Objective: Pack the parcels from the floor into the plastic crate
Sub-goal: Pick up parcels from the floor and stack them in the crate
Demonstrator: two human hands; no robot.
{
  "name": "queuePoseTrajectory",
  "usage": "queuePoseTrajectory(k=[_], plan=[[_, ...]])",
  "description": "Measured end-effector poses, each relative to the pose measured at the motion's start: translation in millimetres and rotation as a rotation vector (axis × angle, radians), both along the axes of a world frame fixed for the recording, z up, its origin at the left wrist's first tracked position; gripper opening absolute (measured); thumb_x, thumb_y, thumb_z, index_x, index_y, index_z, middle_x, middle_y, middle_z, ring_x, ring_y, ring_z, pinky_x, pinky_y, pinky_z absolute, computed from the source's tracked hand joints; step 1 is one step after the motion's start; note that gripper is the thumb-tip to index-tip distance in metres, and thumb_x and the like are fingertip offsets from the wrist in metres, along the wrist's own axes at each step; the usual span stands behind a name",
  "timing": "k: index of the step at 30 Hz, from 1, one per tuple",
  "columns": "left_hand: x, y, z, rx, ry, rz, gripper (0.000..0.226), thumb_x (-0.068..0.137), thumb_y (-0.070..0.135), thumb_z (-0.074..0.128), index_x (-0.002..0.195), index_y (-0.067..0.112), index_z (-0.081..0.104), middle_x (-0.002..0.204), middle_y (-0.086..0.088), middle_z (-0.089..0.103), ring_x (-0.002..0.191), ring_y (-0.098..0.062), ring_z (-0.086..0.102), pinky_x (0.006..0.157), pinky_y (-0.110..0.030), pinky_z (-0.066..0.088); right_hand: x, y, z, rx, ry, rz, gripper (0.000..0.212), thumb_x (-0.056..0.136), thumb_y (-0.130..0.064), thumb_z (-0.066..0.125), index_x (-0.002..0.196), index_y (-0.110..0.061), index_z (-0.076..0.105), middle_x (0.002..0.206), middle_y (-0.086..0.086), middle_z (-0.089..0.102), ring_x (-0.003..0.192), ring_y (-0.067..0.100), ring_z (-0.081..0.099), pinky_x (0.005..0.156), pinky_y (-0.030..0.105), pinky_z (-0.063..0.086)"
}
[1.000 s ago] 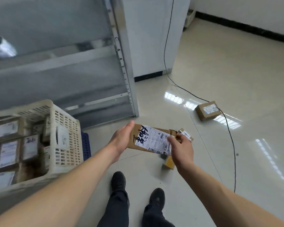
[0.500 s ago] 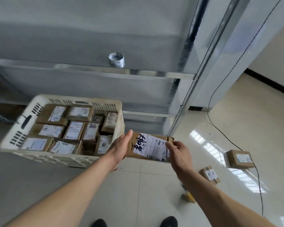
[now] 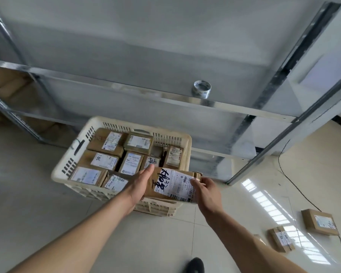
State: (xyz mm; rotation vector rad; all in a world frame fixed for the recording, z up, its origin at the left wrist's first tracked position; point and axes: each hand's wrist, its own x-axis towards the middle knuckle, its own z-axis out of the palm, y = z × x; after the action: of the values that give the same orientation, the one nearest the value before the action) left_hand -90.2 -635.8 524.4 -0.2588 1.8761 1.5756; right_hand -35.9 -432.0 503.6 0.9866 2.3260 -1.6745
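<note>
A flat brown parcel [image 3: 171,185] with a white label and black handwriting hangs over the near right corner of the cream plastic crate [image 3: 61,170]. My left hand [image 3: 141,184] grips its left end and my right hand [image 3: 206,191] grips its right end. The crate stands on the floor and holds several labelled brown parcels [image 3: 104,160] packed side by side. Two more brown parcels lie on the floor at the right, a larger parcel [image 3: 319,222] and a smaller parcel [image 3: 281,240].
A metal shelving rack [image 3: 126,91] stands just behind the crate, with a roll of tape [image 3: 202,89] on its rail. A black cable [image 3: 295,186] runs across the shiny tiled floor at the right. My shoe [image 3: 194,266] shows at the bottom.
The view has swung left from the open floor to the crate. The parcel held in both hands has moved over the crate's near right corner.
</note>
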Motion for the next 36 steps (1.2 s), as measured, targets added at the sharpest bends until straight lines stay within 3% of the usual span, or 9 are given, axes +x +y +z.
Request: queuePoseTrajectory(k=[6,9,14,17,21,23,28,32,36], plan=[[-30.5,-36.6,-16.8,0.002,-0.067,0.084,0.089,0.078,0.086,0.034,0.151,0.036,0.027,0.160,0.003,0.026,0.145,-0.025,0.027,0.113,-0.052,0.029,-43.9,-36.5,-9.5,0.000,-0.031,0.099,0.043,0.080,-0.050,0.063,0.102,-0.013,0.068,0.092,0.004,0.074,0.082,0.020,0.068,0.073,0.036,0.055],[-48.7,-54.1,-22.7,-0.020,-0.082,0.118,0.103,0.062,0.095,0.040,0.149,0.040,0.031,0.158,0.004,0.033,0.141,-0.026,0.035,0.110,-0.056,0.033,-72.4,-51.6,-22.7,-0.027,-0.026,0.152,0.054,0.067,-0.061,0.057,0.097,-0.017,0.068,0.090,0.004,0.074,0.085,0.023,0.070,0.078,0.044,0.059],[-88.6,-80.7,-21.3,-0.069,-0.101,0.180,0.091,0.077,0.087,0.033,0.153,0.037,0.024,0.161,0.002,0.025,0.144,-0.027,0.029,0.113,-0.057,0.029,-123.6,-80.6,-27.4,-0.076,-0.048,0.223,0.044,0.071,-0.053,0.056,0.100,-0.021,0.066,0.090,-0.004,0.073,0.081,0.013,0.069,0.066,0.031,0.056],[-112.2,-97.5,-19.3,-0.105,-0.095,0.203,0.099,0.069,0.094,0.032,0.151,0.039,0.027,0.159,0.000,0.030,0.143,-0.028,0.033,0.113,-0.058,0.029,-152.0,-95.6,-27.9,-0.082,-0.067,0.278,0.043,0.071,-0.053,0.055,0.098,-0.021,0.065,0.088,-0.002,0.072,0.082,0.017,0.069,0.070,0.036,0.059],[-138.8,-119.9,-21.6,-0.137,-0.081,0.230,0.114,0.057,0.100,0.033,0.152,0.038,0.024,0.160,0.001,0.028,0.143,-0.026,0.032,0.113,-0.058,0.028,-184.4,-116.7,-27.1,-0.081,-0.080,0.332,0.049,0.072,-0.054,0.054,0.103,-0.017,0.064,0.087,-0.002,0.071,0.081,0.016,0.067,0.061,0.028,0.052],[-154.1,-130.9,-22.0,-0.155,-0.074,0.233,0.120,0.053,0.101,0.034,0.153,0.037,0.022,0.161,0.002,0.026,0.144,-0.025,0.031,0.114,-0.059,0.028,-199.5,-128.5,-29.1,-0.081,-0.078,0.339,0.044,0.072,-0.052,0.055,0.098,-0.017,0.064,0.083,-0.002,0.070,0.079,0.018,0.067,0.063,0.034,0.057],[-209.0,-163.0,-36.0,-0.194,-0.036,0.245,0.099,0.074,0.084,0.035,0.151,0.021,0.027,0.158,-0.002,0.027,0.141,-0.023,0.032,0.112,-0.053,0.033,-245.8,-166.4,-43.2,-0.125,-0.112,0.332,0.032,0.078,-0.049,0.059,0.090,-0.019,0.059,0.077,-0.003,0.065,0.067,0.013,0.057,0.053,0.019,0.046],[-267.5,-196.5,-71.9,-0.236,-0.006,0.204,0.056,0.102,0.051,0.033,0.147,0.019,0.035,0.155,-0.005,0.033,0.133,-0.022,0.038,0.106,-0.042,0.034,-292.3,-205.0,-67.0,-0.131,-0.157,0.293,0.040,0.078,-0.052,0.057,0.101,-0.018,0.063,0.088,-0.001,0.069,0.076,0.012,0.061,0.059,0.023,0.045],[-325.7,-226.6,-104.2,-0.294,-0.004,0.150,0.044,0.104,0.035,0.033,0.146,0.021,0.037,0.131,-0.006,0.046,0.109,-0.022,0.048,0.103,-0.042,0.041,-344.6,-245.6,-105.6,-0.108,-0.183,0.257,0.042,0.076,-0.052,0.058,0.100,-0.018,0.064,0.090,0.000,0.070,0.082,0.015,0.063,0.069,0.032,0.051]])
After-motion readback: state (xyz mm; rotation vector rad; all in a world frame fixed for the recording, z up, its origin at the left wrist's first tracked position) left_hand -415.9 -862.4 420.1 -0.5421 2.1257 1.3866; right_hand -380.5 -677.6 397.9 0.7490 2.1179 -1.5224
